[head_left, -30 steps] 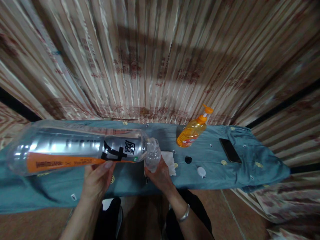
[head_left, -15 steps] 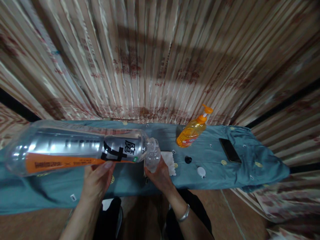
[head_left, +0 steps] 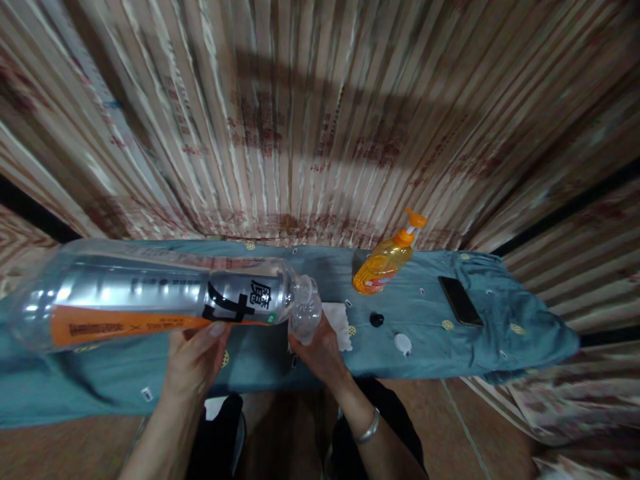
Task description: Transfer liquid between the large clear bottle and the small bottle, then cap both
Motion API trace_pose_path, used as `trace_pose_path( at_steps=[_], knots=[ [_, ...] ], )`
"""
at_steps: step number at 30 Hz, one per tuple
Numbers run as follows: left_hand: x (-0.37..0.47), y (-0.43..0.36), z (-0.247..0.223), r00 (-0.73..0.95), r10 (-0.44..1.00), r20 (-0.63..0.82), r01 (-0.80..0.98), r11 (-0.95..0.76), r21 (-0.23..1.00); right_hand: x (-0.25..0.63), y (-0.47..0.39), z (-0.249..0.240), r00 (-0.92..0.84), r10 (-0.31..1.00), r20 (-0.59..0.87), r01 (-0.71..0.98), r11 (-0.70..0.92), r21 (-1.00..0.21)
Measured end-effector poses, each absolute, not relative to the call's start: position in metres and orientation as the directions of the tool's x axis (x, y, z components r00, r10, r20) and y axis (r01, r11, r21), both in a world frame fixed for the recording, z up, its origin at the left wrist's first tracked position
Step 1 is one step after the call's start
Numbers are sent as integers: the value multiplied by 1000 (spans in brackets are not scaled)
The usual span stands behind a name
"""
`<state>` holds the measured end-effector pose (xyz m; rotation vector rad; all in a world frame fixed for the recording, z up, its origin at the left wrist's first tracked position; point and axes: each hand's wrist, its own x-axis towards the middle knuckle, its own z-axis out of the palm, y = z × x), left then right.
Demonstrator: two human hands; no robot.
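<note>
A large clear bottle [head_left: 150, 293] with a silver and orange label lies tilted on its side in the air, its neck pointing right. My left hand [head_left: 197, 353] grips it from below, near the label's right part. The mouth of the large bottle meets the mouth of a small clear bottle [head_left: 305, 320]. Around this small bottle my right hand [head_left: 320, 350] is closed, a silver bracelet on the wrist. A white cloth [head_left: 339, 323] lies under and behind the right hand. Whether liquid is passing between the bottles is too unclear to tell.
On the teal tablecloth [head_left: 430, 357] stands an orange pump bottle [head_left: 383, 265] behind and right of my hands. Further right are a black cap [head_left: 377, 320], a white round lid [head_left: 403, 344] and a black phone [head_left: 460, 301]. A striped curtain [head_left: 310, 133] hangs behind the table.
</note>
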<state>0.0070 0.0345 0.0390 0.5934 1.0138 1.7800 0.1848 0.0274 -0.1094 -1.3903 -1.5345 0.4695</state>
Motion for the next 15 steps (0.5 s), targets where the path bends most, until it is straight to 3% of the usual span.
trace_pose_path(
  at_steps=[7,15],
  knots=[
    [7,35,37,-414,910,-29,-466,-185,865,184,28,-109,126,906,405,542,278,-793],
    [6,36,36,-415,906,-76,-551,-184,814,184,27,-106,127,912,389,525,271,-807]
  ],
)
